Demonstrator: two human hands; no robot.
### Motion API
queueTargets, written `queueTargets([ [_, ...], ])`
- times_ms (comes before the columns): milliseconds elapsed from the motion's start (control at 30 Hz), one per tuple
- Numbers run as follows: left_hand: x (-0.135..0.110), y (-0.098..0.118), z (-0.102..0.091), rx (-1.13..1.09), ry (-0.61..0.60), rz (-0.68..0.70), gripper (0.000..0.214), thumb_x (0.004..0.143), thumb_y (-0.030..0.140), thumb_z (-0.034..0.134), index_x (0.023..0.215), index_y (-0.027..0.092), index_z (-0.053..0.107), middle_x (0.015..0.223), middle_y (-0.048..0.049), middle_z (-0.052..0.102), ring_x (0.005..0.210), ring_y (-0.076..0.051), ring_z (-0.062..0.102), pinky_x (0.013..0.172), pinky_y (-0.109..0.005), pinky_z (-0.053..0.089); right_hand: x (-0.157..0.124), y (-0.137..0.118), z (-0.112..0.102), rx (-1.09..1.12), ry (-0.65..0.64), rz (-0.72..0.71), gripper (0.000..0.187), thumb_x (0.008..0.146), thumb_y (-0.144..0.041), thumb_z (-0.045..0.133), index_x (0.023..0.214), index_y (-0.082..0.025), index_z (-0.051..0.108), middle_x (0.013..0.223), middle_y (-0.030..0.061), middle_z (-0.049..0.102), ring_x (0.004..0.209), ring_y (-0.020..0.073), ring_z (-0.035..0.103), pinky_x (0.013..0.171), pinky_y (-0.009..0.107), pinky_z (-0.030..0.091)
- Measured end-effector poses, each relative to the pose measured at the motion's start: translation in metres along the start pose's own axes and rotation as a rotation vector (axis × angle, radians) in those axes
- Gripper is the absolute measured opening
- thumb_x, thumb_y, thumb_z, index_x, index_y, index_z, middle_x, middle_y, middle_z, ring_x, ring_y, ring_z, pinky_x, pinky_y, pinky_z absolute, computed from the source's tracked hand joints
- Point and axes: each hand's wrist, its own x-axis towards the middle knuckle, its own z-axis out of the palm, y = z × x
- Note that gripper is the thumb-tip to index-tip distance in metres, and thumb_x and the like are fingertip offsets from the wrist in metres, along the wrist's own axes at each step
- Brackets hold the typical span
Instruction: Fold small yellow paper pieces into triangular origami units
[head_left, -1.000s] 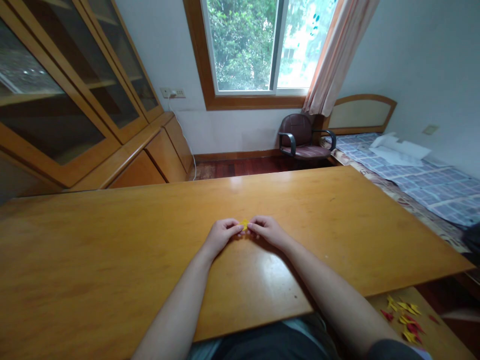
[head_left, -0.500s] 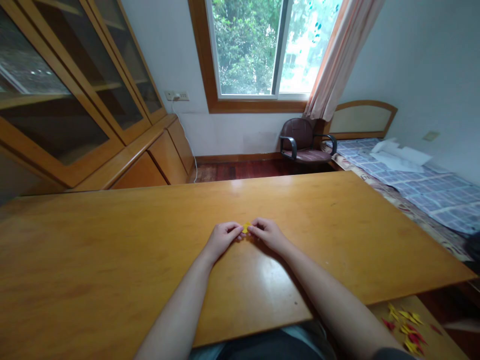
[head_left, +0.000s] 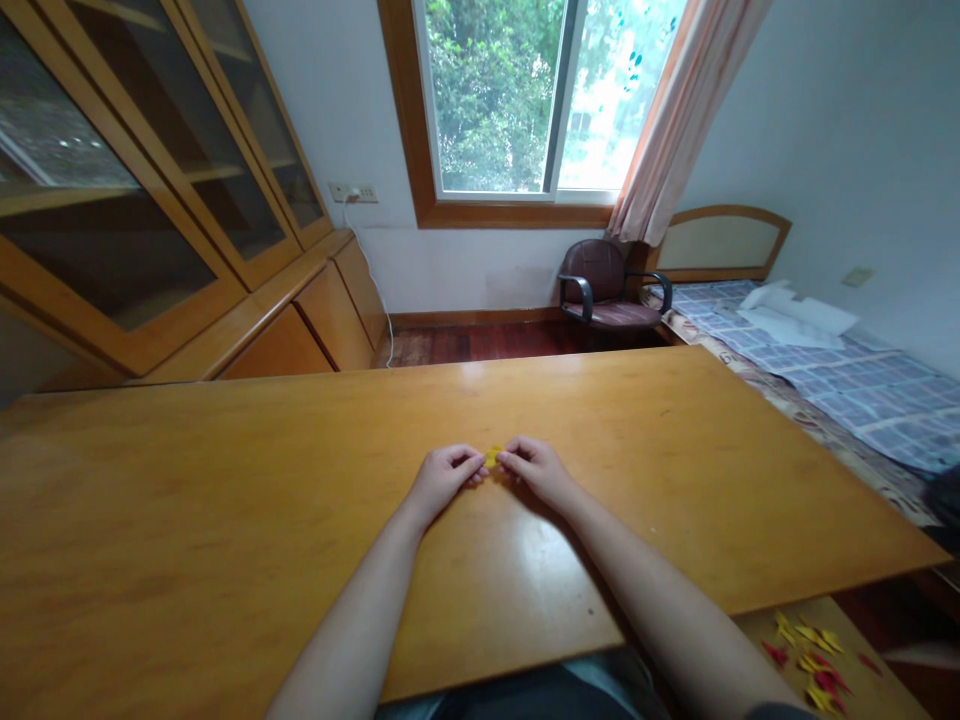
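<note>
Between my two hands, just above the wooden table (head_left: 225, 520), is a small yellow piece (head_left: 491, 457) that looks like folded paper. My left hand (head_left: 448, 475) pinches its left side between thumb and fingers. On the right side, my right hand (head_left: 534, 465) grips it the same way. The fingertips cover much of the piece, so its full shape is hidden. Several yellow and red folded pieces (head_left: 810, 660) lie on a lower surface at the bottom right, beside my right forearm.
A brown armchair (head_left: 600, 285) stands beyond the table, below the window (head_left: 495, 100). To the right is a bed (head_left: 817, 370) with a checked cover and white sheets on it. Glass-doored cabinets (head_left: 150, 200) line the left wall.
Both hands keep hold of the yellow piece in nearly the same place. The view has shifted very slightly.
</note>
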Motion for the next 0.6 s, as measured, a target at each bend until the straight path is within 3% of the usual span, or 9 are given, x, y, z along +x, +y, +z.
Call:
queueTargets([
  [600, -0.0003, 0.0017, -0.0001, -0.029, 0.012, -0.038, 0.029, 0.077, 0.044, 0.066, 0.074, 0.015, 0.069, 0.071, -0.0046, 0.072, 0.061, -0.015, 0.062, 0.06, -0.025, 0.049, 0.0003, 0.0, 0.0012, 0.016, -0.002, 0.009, 0.03, 0.083, -0.045, 0.063, 0.075, -0.017, 0.062, 0.066, -0.0009, 0.063, 0.059, 0.0117, 0.054, 0.058, 0.023, 0.041],
])
